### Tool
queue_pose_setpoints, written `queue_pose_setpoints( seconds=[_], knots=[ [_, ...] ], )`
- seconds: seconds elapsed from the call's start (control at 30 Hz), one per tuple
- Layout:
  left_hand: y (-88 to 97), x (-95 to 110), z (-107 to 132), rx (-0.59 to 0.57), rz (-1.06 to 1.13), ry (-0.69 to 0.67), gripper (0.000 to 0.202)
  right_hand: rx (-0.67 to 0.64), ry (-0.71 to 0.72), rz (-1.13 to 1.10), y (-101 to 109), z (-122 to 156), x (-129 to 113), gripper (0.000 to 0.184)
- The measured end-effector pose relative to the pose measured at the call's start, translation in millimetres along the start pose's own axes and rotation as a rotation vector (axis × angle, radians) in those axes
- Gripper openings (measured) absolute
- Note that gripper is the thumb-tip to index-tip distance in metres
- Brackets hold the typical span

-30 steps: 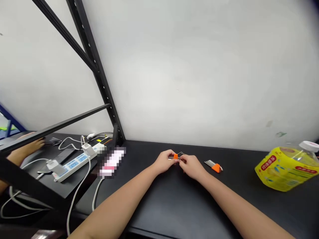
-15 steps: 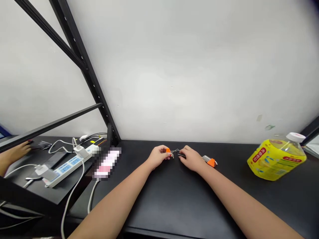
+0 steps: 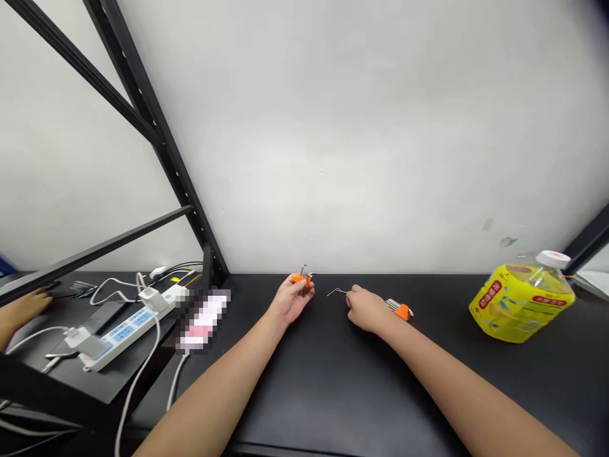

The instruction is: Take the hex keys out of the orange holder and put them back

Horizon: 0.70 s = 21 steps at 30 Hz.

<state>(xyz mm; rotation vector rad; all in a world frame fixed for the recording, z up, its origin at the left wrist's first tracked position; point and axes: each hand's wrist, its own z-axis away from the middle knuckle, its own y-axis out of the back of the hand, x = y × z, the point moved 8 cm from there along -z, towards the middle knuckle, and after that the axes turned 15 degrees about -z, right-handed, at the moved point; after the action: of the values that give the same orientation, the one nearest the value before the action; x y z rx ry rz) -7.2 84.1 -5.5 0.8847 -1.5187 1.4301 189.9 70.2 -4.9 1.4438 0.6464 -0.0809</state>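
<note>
My left hand [image 3: 290, 301] is closed on an orange hex key holder [image 3: 301, 280], raised just above the table. Short bent metal keys stick out of its top. To the right, my right hand [image 3: 366, 308] rests low over the black table with its fingers curled together. Thin bent hex keys [image 3: 337, 291] poke out leftward from its fingertips; their other ends are hidden in the fingers. Just beyond the right wrist lies a second orange hex key holder [image 3: 403, 311] with several silver keys side by side in it.
A yellow-labelled bottle [image 3: 523, 301] stands at the right. On the left are a white power strip [image 3: 136, 324], cables and a blurred-out phone-like item [image 3: 204, 320]. A black metal frame [image 3: 185, 190] rises there, and another person's hand [image 3: 28, 308] shows beyond it.
My left hand has drawn left and turned upward with the orange holder, away from the right hand. The right hand has stayed nearly in place, its fingers more curled.
</note>
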Motion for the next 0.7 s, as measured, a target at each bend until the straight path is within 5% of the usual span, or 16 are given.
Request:
queue_pose_setpoints(
  seconds=[0.17, 0.43, 0.7],
  knots=[
    [-21.5, 1, 10, -0.175, -0.126, -0.022, 0.040, -0.007, 0.103, -0.115, 6, 0, 6, 0.017],
    [-35.7, -5, 13, -0.264, -0.421, -0.127, 0.037, 0.018, 0.080, -0.105, 9, 4, 4, 0.010],
    [-37.8, -14, 13, -0.287, -0.546, -0.101, 0.037, 0.161, 0.198, -0.744, 33, 9, -8, 0.008]
  ],
)
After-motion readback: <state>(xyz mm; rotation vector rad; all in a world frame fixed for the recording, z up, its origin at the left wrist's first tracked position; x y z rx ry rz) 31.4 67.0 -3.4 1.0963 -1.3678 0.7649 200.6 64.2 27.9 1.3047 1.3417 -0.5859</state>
